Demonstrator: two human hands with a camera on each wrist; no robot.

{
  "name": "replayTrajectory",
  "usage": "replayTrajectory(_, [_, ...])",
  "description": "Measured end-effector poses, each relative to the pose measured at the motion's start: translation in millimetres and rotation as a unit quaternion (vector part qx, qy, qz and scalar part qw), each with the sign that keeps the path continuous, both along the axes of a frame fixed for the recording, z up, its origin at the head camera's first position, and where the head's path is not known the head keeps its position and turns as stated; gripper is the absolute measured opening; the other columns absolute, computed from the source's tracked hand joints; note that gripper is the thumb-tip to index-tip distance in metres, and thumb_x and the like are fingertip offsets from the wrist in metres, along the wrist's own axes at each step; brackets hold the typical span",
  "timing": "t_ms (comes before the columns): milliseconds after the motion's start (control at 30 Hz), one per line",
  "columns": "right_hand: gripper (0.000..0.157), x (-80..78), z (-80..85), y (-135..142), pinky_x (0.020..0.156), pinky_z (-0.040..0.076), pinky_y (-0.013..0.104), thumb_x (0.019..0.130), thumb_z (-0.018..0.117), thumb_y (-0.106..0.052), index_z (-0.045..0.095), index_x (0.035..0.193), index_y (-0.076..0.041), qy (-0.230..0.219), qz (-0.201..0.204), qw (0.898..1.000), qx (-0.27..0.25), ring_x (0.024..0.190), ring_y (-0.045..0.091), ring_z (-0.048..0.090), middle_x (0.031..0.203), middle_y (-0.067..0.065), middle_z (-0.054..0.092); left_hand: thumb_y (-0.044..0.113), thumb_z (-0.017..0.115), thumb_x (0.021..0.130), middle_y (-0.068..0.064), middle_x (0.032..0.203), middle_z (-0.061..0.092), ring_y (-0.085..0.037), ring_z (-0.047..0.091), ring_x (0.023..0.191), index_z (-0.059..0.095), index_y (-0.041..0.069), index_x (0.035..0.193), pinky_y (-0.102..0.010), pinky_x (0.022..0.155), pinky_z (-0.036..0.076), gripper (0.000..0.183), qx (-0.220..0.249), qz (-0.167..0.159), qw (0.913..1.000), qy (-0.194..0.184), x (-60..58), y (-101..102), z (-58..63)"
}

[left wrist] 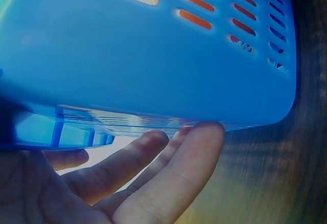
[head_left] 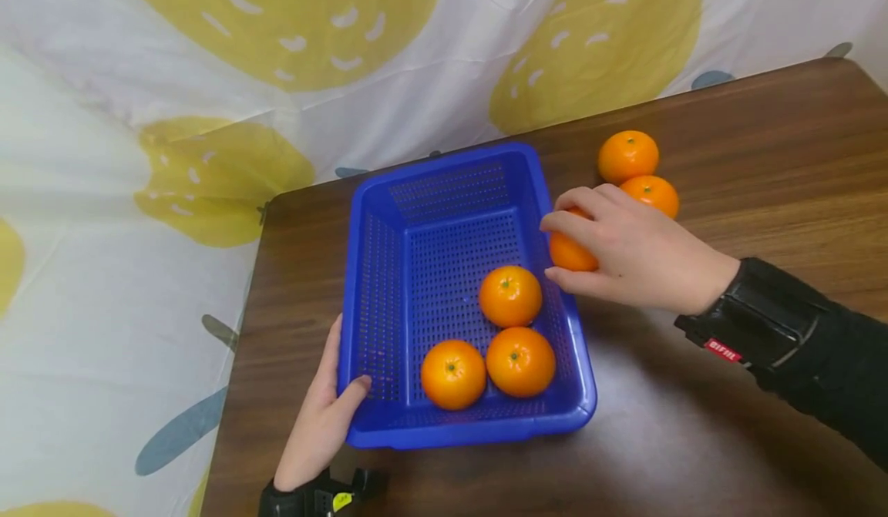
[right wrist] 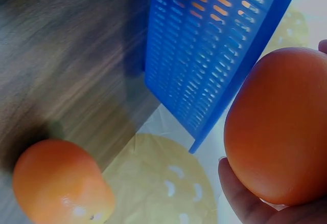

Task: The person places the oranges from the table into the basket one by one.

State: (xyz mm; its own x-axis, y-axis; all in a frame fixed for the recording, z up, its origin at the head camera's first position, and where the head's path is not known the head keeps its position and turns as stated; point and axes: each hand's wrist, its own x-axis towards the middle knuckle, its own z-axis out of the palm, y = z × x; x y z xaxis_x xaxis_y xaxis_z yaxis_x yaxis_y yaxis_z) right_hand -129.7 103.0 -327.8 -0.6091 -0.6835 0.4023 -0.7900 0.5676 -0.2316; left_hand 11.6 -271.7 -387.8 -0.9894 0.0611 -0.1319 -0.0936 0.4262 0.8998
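A blue plastic basket [head_left: 461, 243] with slotted walls stands on the table, and three oranges [head_left: 510, 296] lie in its near right part. My left hand [head_left: 322, 409] holds its left side near the front corner, thumb over the rim. In the left wrist view, fingers [left wrist: 196, 157] touch the outside of the basket wall [left wrist: 127, 65]. Beside the right rim, my right hand [head_left: 624, 251] grips another orange [head_left: 570, 251]. That held orange [right wrist: 281, 127] fills the right of the right wrist view, raised above the table near the basket wall [right wrist: 199, 50].
Two more oranges [head_left: 628, 157] sit on the table behind my right hand, to the right of the basket. The brown wooden table [head_left: 777, 139] meets a white cloth [head_left: 76, 293] with a yellow fruit pattern at its back and left.
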Motion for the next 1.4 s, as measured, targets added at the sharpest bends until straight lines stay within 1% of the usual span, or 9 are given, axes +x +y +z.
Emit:
replayTrajectory(133, [0.047, 0.1, 3.9, -4.3, 0.077, 0.046, 0.041, 0.08, 0.061, -0.047, 0.06, 0.11, -0.011, 0.006, 0.008, 1.0, -0.004, 0.091, 0.023, 0.045, 0.105, 0.008, 0.053, -0.001, 0.043, 0.089, -0.002, 0.152, 0.02, -0.03, 0.04, 0.12, 0.009, 0.037, 0.147, -0.063, 0.092, 0.04, 0.078, -0.005, 0.009, 0.9999, -0.003, -0.3, 0.3, 0.4])
replayTrajectory(367, [0.046, -0.9, 10.1, -12.8, 0.08, 0.046, 0.041, 0.081, 0.06, -0.046, 0.06, 0.111, -0.011, -0.002, 0.014, 1.0, -0.002, 0.095, 0.025, 0.044, 0.107, 0.008, 0.053, -0.001, 0.043, 0.089, -0.003, 0.153, 0.018, -0.032, 0.039, 0.121, 0.007, 0.036, 0.148, -0.065, 0.091, 0.04, 0.078, -0.005, 0.008, 0.9999, -0.005, -0.6, -0.5, 1.6])
replayTrajectory(500, [0.046, -0.6, 12.4, -17.8, 0.081, 0.046, 0.042, 0.082, 0.059, -0.046, 0.06, 0.111, -0.011, 0.002, 0.018, 1.0, -0.003, 0.097, 0.027, 0.046, 0.109, 0.01, 0.054, -0.001, 0.043, 0.09, -0.003, 0.153, 0.017, -0.033, 0.039, 0.121, 0.007, 0.036, 0.148, -0.065, 0.09, 0.04, 0.078, -0.002, 0.008, 0.9999, -0.007, -0.5, -1.0, 1.6])
replayTrajectory(800, [0.046, -1.0, 16.5, -26.9, 0.077, 0.047, 0.041, 0.082, 0.058, -0.045, 0.059, 0.112, -0.01, 0.019, 0.032, 0.999, -0.012, 0.093, 0.029, 0.046, 0.109, 0.011, 0.054, 0.001, 0.043, 0.09, -0.003, 0.153, 0.019, -0.033, 0.04, 0.12, 0.007, 0.037, 0.148, -0.064, 0.089, 0.041, 0.077, 0.001, 0.006, 1.0, -0.003, -0.4, -1.0, 0.7])
replayTrajectory(1000, [0.046, -2.9, 18.9, -28.3, 0.074, 0.047, 0.038, 0.082, 0.057, -0.047, 0.059, 0.113, -0.012, 0.02, 0.028, 0.999, -0.007, 0.093, 0.027, 0.045, 0.11, 0.009, 0.053, 0.0, 0.043, 0.09, -0.002, 0.151, 0.022, -0.03, 0.041, 0.119, 0.008, 0.036, 0.148, -0.063, 0.091, 0.042, 0.077, 0.009, 0.001, 1.0, 0.003, -3.5, 1.1, -1.9])
replayTrajectory(1233, [0.049, -2.8, 20.4, -35.9, 0.073, 0.047, 0.038, 0.083, 0.056, -0.049, 0.059, 0.114, -0.011, 0.003, 0.032, 0.999, -0.002, 0.092, 0.028, 0.046, 0.112, 0.011, 0.053, 0.001, 0.044, 0.09, -0.003, 0.152, 0.021, -0.032, 0.042, 0.118, 0.008, 0.037, 0.148, -0.064, 0.089, 0.042, 0.077, 0.002, 0.009, 0.9999, -0.004, -1.0, -0.4, -1.2])
replayTrajectory(1400, [0.046, -2.9, 21.6, -42.9, 0.073, 0.047, 0.038, 0.084, 0.055, -0.047, 0.059, 0.114, -0.012, -0.001, 0.039, 0.999, -0.004, 0.093, 0.026, 0.044, 0.111, 0.009, 0.052, 0.001, 0.044, 0.09, -0.002, 0.152, 0.02, -0.032, 0.042, 0.119, 0.008, 0.037, 0.148, -0.064, 0.089, 0.042, 0.077, 0.003, 0.009, 1.0, -0.004, -0.5, -0.8, -1.5])
